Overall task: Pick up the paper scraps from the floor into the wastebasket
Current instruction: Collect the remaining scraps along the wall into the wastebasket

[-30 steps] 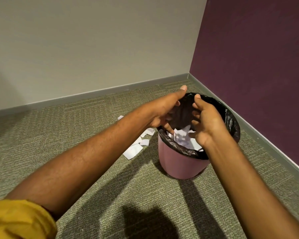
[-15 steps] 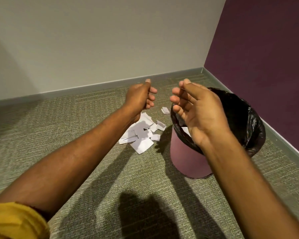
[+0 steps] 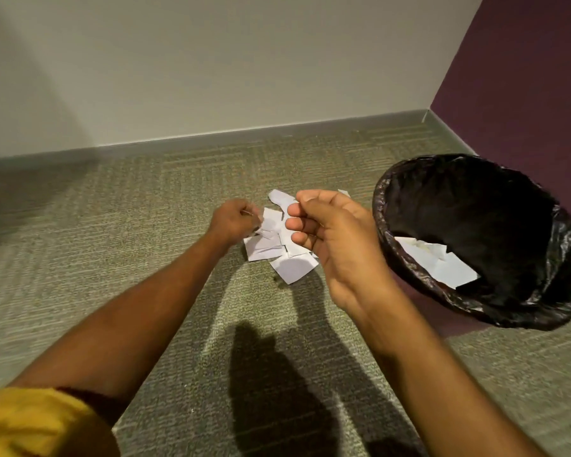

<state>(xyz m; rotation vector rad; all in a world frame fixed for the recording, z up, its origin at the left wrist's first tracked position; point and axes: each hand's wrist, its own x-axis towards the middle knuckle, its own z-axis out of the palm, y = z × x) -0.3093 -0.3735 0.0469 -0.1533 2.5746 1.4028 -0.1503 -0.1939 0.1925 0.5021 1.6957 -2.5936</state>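
sleeve: we see a yellow sleeve (image 3: 30, 420) at the bottom left corner, on the left arm.
shadows: our arm shadows (image 3: 277, 374) fall on the carpet (image 3: 112, 225) between the two forearms.
right hand: the right hand (image 3: 330, 232) is raised above the floor, palm side toward us, fingers loosely curled. We see nothing in it. It hangs between the pile and the bin.
left hand: the left hand (image 3: 236, 222) is down at the left edge of the pile, fingers curled in over the paper. It is blurred, so we can't tell whether it pinches a piece.
floor scraps: the floor scraps (image 3: 287, 258) are white and overlapping, heaped on the carpet just left of the bin, partly hidden by the right hand.
wastebasket: the wastebasket (image 3: 475, 206) stands on the floor at right with a black liner (image 3: 381, 225) folded over its rim.
binned scraps: the binned scraps (image 3: 442, 262) are white pieces lying inside, low on the near side.
baseboard: a grey baseboard (image 3: 244, 135) runs along the floor edge.
walls: a beige wall (image 3: 211, 61) stands ahead and a purple wall (image 3: 524, 77) at right, meeting in the corner behind the bin.
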